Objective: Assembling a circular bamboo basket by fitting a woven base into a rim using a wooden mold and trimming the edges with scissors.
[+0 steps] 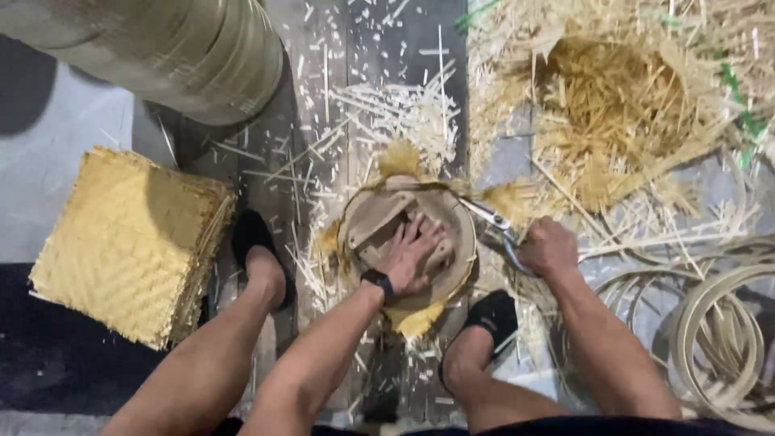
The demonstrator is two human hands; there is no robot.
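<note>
Left hand is laid flat, fingers spread, pressed on a round wooden form inside a hoop. A dark band is worn at that wrist. Woven matting is trapped between form and hoop; frayed yellow edges stick out at the top, the right and the bottom.

Right hand is closed around the handles of shears. The blades point up-left and touch the hoop's upper right rim, by the frayed edge there.

The hoop is set on the floor between 2 feet in black slippers, just in front of the knees.

Outward: pale trimmings are scattered over the dark floor planks above the hoop. A heap of straw-coloured offcuts is seen at upper right. Spare hoops are stacked at lower right, near the right forearm. A stack of square woven mats sits at left, well apart from the hands. A large pale roll lies at upper left.
</note>
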